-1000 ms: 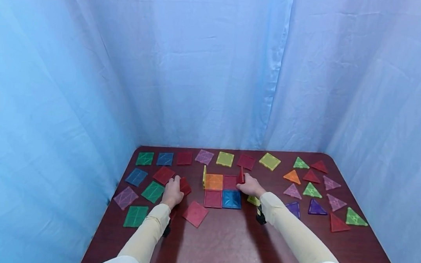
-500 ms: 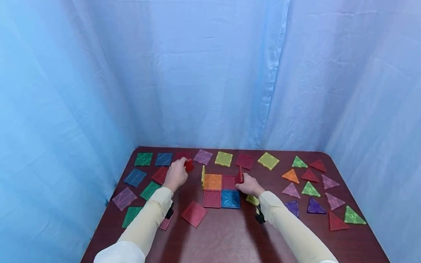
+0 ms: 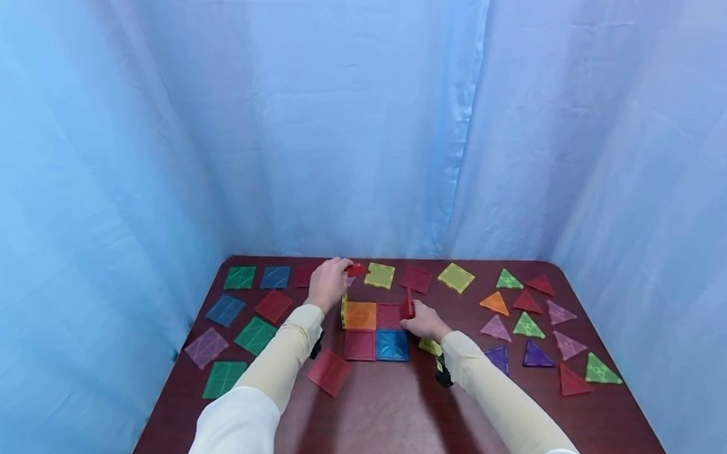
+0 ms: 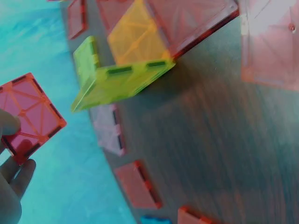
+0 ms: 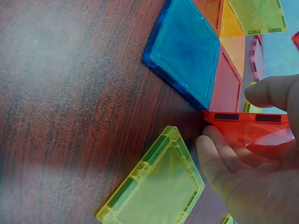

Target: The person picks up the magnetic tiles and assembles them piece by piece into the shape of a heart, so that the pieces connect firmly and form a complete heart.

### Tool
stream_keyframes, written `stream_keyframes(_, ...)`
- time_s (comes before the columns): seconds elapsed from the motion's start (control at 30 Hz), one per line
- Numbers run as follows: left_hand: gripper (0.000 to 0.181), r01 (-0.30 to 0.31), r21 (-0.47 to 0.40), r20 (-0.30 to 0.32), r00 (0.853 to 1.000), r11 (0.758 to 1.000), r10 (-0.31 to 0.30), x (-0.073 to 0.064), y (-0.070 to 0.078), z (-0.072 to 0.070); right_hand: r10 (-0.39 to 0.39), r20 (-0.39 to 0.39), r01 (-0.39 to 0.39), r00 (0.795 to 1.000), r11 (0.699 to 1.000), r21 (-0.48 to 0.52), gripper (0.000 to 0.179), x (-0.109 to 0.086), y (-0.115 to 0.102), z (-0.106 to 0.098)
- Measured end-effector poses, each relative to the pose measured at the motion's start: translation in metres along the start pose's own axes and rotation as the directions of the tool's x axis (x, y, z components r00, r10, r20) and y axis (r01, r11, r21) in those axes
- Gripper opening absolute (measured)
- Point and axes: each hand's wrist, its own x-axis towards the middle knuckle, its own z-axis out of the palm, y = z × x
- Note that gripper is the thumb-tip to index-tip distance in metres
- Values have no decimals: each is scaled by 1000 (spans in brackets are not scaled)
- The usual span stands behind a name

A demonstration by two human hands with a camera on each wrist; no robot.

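My left hand (image 3: 329, 284) pinches a red square magnetic tile (image 4: 35, 114) between thumb and fingers, raised above the table's far side. Below it, a yellow tile (image 4: 124, 81) stands upright along the left edge of a flat two-by-two block. That block joins an orange tile (image 3: 361, 315), a red tile (image 3: 390, 315), another red tile (image 3: 360, 345) and a blue tile (image 3: 392, 345). On the block's right side, my right hand (image 3: 425, 320) holds an upright red tile (image 5: 247, 127), thumb on one face and fingers on the other. Its lower edge meets the block's back-right tile.
A loose yellow tile (image 5: 159, 186) lies beside the right hand. Several square tiles, such as a green one (image 3: 255, 335), lie at left and along the back. Triangular tiles, such as a purple one (image 3: 537, 354), spread at right. Blue curtains (image 3: 356, 118) hang behind the table.
My left hand has lifted the red tile from the left-hand group and carried it away and rightward, to behind the upright yellow tile. The right hand stays at its upright red tile.
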Motion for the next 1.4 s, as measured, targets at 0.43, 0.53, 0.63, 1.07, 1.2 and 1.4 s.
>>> stream_keyframes(0.43, 31, -58, 72, 184, 982, 996, 44, -2, 18, 36, -1, -11, 1, 1000, 1000, -8, 66, -2, 1, 1)
stream_keyframes(0.53, 29, -30, 76, 199, 980, 997, 15, -7, 16, 42, -5, -12, 5, 1000, 1000, -14, 67, -1, 1, 2)
stream_keyframes(0.63, 27, -13, 54, 200, 980, 998, 2, -10, 14, 47, -2, -11, 2, 1000, 1000, -10, 68, -2, 2, 3)
stream_keyframes(1.07, 46, 305, -328, 256, 940, 894, -226, -25, 2, 52, -18, -24, 17, 1000, 1000, -24, 66, -1, -1, 2)
stream_keyframes(1.2, 44, 332, -388, 255, 935, 860, -246, -32, 0, 53, -17, -24, 16, 1000, 999, -28, 62, -3, -3, 2)
stream_keyframes(1.4, 49, 354, -423, 268, 928, 834, -258, -38, -1, 52, -6, -16, 6, 1000, 1000, -9, 60, -5, -4, 2)
